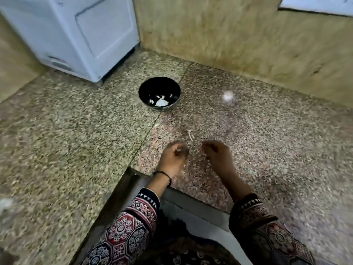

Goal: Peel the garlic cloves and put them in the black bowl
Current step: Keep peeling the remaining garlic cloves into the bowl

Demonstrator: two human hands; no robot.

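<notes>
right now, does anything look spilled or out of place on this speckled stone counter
A thin pale scrap, probably garlic skin, lies loose on the speckled stone counter, nearer than the round black bowl and outside it. A blurred white spot right of the bowl may be a clove or glare; too blurred to tell.

We wear long, loose sleeves of block-printed cloth, our left patterned sleeve (129, 228) and right patterned sleeve (267, 232) alike covered in dark red, black and off-white octagons with flower-like medallions inside them. Each ends short of the wrist in a black cuff band (148, 197) edged with a row of small white triangles, and the right one looks darker and more creased, blurred as it is. A thin black cord bracelet (162, 174) with a short loose end circles the wrist just behind our left hand (174, 155).
</notes>
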